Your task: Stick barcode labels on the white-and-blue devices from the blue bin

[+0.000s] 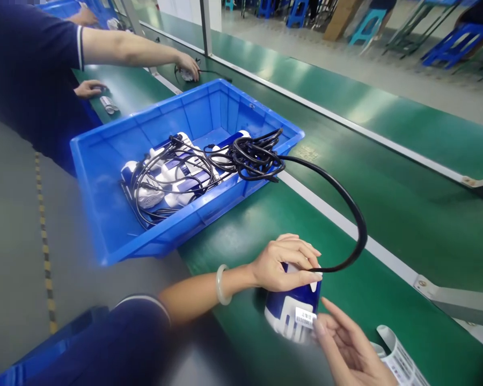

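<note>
The left hand has its grip clamped over the top of a blue and white device, fingers curled across it where the black cable leaves the body. The right hand has its fingers open and spread, the thumb tip pressing a small white barcode label against the side of the device. The device stands on the green surface, directly under the left grip and just left of the right palm. From the left grip the cable arcs up and away to a coiled bundle resting on the rim of a blue bin, which holds more such devices with tangled cables. Just right of the right hand lies a strip of labels. Far beyond the bin, another person's hand rests on the surface
</note>
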A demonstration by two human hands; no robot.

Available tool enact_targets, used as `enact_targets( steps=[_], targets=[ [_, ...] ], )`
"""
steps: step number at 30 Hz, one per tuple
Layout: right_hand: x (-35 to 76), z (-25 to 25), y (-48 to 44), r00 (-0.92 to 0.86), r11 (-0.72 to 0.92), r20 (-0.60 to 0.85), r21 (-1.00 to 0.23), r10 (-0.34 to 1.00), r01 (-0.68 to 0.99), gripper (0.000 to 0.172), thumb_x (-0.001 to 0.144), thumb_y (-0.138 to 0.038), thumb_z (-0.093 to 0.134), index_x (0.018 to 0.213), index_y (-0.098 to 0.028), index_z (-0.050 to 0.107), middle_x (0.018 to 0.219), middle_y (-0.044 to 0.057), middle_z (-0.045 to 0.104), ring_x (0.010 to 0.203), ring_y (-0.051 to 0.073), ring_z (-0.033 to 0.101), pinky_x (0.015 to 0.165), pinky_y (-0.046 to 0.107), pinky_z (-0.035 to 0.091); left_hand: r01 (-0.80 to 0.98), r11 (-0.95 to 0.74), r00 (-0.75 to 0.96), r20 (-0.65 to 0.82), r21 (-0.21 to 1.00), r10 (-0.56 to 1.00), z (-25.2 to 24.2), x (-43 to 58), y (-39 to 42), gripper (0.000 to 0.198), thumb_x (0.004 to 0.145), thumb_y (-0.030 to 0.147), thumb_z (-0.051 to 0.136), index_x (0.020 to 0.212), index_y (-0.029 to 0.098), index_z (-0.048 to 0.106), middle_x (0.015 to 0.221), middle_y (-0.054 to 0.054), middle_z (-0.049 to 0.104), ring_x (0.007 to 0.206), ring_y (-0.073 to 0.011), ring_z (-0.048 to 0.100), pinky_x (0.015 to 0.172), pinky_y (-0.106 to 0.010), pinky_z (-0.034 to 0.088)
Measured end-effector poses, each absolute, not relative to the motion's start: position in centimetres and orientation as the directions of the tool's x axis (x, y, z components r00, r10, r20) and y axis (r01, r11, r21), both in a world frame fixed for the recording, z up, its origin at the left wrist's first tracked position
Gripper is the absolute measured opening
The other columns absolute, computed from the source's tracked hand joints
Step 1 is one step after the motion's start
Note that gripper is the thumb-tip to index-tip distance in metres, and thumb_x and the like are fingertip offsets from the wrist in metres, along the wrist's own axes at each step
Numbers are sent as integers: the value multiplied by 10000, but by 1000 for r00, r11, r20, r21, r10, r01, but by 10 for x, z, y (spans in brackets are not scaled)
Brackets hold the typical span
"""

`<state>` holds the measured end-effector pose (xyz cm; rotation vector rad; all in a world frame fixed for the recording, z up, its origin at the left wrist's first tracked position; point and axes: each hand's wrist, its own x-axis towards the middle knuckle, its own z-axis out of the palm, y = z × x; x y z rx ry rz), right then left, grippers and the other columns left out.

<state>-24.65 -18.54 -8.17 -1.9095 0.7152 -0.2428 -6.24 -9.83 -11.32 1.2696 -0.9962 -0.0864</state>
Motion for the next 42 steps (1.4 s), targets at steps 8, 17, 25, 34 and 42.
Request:
enact_targets(
  steps=[8, 17, 25, 34, 42],
  targets=[
    [-239, -88, -174, 794, -238, -97, -926, -601, -293, 411, 864, -440, 669, 1145, -168, 543, 872, 70, 666, 785, 198, 662, 699, 215, 579, -469, 350, 621, 584, 811, -522, -113, -61, -99, 403, 870, 431, 569, 583, 148, 576, 716, -67, 689, 880, -204, 695, 946, -359, 428],
    [-236, -94, -169, 770, -279, -14, -928, -638, -248, 368, 844, -385, 701, 1109, -165, 571, 900, 85, 663, 785, 201, 652, 654, 230, 572, -480, 360, 620, 600, 800, -505, -117, -59, -102, 405, 859, 430, 597, 580, 137, 573, 703, -64, 684, 854, -209, 703, 910, -351, 452],
    [-233, -93, -171, 766, -294, 29, -932, -642, -211, 324, 827, -368, 722, 1068, -194, 591, 860, 58, 665, 745, 153, 644, 646, 157, 548, -508, 378, 602, 633, 774, -487, -117, -58, -101, 371, 862, 381, 610, 589, 132, 578, 705, -74, 683, 854, -206, 702, 897, -337, 471],
    [-234, -97, -173, 780, -292, 19, -933, -625, -211, 326, 830, -367, 720, 1068, -194, 581, 878, 67, 657, 756, 162, 644, 640, 167, 552, -520, 418, 590, 667, 745, -455, -117, -58, -102, 318, 846, 295, 643, 594, 113, 578, 697, -85, 675, 843, -219, 702, 866, -332, 477],
    [-238, -101, -175, 788, -314, 10, -920, -616, -234, 326, 847, -387, 702, 1082, -201, 574, 897, 64, 645, 754, 168, 636, 644, 190, 555, -492, 371, 611, 616, 787, -496, -118, -58, -102, 376, 859, 394, 606, 584, 138, 580, 688, -63, 682, 843, -209, 703, 882, -348, 480]
  ],
)
